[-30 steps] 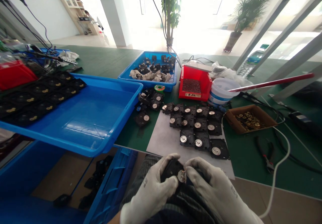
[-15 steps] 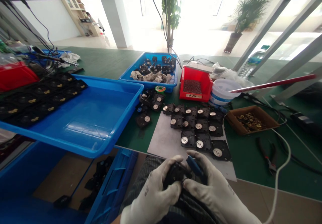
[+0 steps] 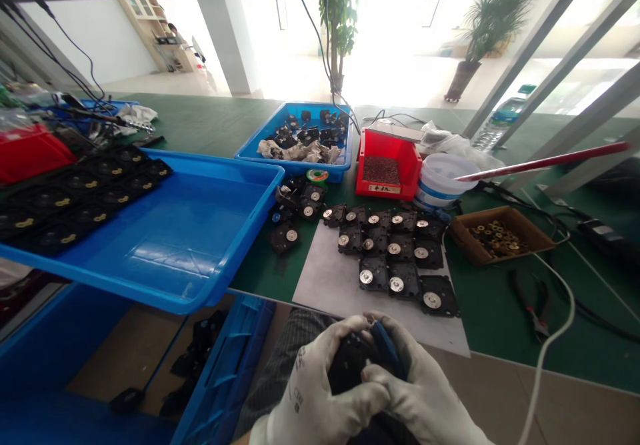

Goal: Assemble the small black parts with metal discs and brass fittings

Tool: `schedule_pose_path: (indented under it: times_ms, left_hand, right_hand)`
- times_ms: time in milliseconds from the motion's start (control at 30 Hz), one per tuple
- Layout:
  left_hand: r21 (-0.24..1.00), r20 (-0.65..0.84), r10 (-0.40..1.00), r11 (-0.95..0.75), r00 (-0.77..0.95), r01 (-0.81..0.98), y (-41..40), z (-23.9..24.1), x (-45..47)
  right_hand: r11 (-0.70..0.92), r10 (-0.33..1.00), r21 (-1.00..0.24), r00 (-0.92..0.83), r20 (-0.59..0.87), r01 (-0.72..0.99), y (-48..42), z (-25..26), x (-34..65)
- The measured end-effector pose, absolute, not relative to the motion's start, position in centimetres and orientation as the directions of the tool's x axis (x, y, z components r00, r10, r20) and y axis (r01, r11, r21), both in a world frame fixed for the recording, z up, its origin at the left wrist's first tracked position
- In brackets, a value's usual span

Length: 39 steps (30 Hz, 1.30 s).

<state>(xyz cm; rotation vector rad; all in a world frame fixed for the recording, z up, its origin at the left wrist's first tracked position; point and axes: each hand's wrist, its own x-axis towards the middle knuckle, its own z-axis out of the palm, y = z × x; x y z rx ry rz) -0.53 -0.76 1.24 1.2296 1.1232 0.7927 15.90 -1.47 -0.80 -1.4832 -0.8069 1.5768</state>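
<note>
Both my hands wear white gloves and meet over my lap at the bottom centre. My left hand (image 3: pixel 313 391) grips a small black plastic part (image 3: pixel 350 365) from the left. My right hand (image 3: pixel 425 398) closes on the same part and holds a blue-handled tool (image 3: pixel 386 348) against it. On the grey sheet (image 3: pixel 325 278) just beyond lie several matching black parts with metal discs (image 3: pixel 395 258).
A large blue tray (image 3: pixel 175 231) holding black parts sits at left over a blue crate (image 3: pixel 220 371). Farther back are a small blue tray (image 3: pixel 300 141), a red bin (image 3: pixel 387 165), a white tub (image 3: pixel 443 181), a cardboard box of brass pieces (image 3: pixel 497 235), pliers (image 3: pixel 533 305) and a white cable (image 3: pixel 550 338).
My hands have drawn closer to me and lower in view, turning the black part; its metal disc no longer shows. The blue-handled tool has come up between my fingers.
</note>
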Motion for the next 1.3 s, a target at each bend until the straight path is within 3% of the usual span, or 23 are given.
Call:
schedule_pose_path:
  times_ms: [133,233,500,633,1300]
  left_hand:
    - [0.976,-0.185,0.948,0.147,0.258,0.159,-0.3,0.5,-0.3]
    - [0.959,-0.266,0.926,0.225,0.268,0.172,-0.4,-0.5,-1.1]
    - [0.923,-0.36,0.902,0.381,0.238,-0.046,0.1,-1.0,-2.3]
    - [0.939,-0.328,0.912,0.344,0.245,-0.024,0.4,-0.7,-1.5]
    - [0.929,-0.367,0.892,0.369,0.264,0.044,0.5,1.2,-1.1]
  right_hand:
    - [-0.44,0.895,-0.89,0.022,-0.446,-0.117,-0.9,-2.1,15.8]
    - [-0.407,0.914,-0.914,-0.01,-0.406,-0.011,0.0,-2.6,16.6]
    - [-0.262,0.964,-0.956,-0.001,-0.264,0.131,-0.3,-0.3,19.4]
    - [-0.18,0.979,-0.952,-0.054,-0.199,0.247,-0.9,1.1,19.2]
    - [-0.139,0.974,-0.917,-0.117,-0.196,0.374,-0.3,3.0,17.9]
